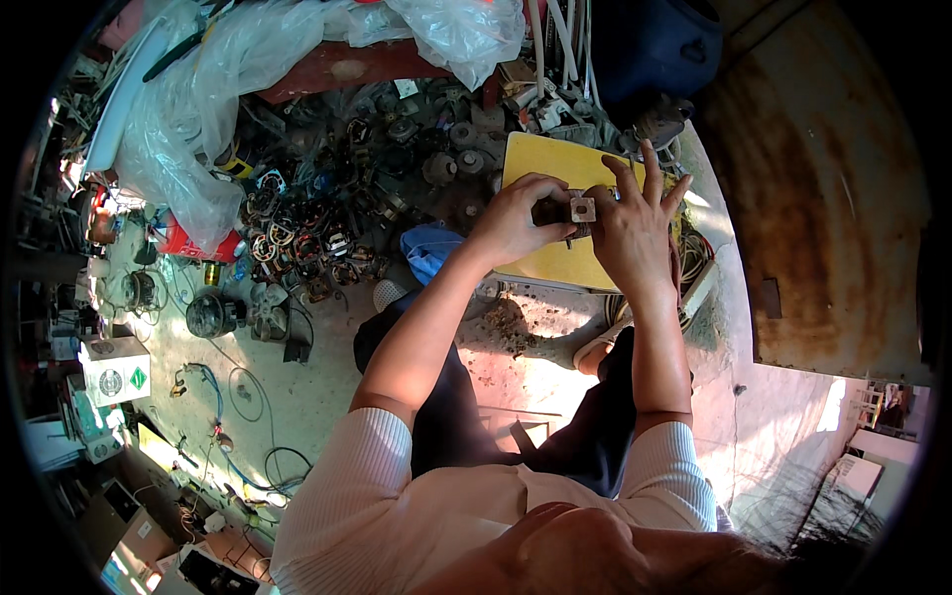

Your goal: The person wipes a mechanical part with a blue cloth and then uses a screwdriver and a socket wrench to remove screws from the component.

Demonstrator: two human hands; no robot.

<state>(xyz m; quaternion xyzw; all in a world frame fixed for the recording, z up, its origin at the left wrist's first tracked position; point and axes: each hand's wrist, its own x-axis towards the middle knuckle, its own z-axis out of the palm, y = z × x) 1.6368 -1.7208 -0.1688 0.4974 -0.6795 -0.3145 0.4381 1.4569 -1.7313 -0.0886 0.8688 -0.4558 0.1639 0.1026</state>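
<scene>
Metal part [582, 209]: small, sq. end face w/ a central hole turned up to the cam; between your two hands, over the yellow board [540, 159]. Can't tell if it touches the board.
L hand [516, 213]: in from the part's 9 o'clock; thumb & index fingers narrow, gripping its L side.
R hand [635, 233]: at the part's 3 o'clock; inner fingers pinched on its R side, thumb mostly hidden; outer ones wide, fanned toward 12–1.
Key relation: part lies at 3 o'clock from your L fingers, 9 from your R; neither hand nearer, both in contact.
Long axis: can't tell, body mostly hidden; sq. face is approx. end-on to you.
Around: motor-parts heap [397, 178] at 9 o'clock; blue drum [654, 50] at 1; cable coil [696, 260] at 4.
</scene>
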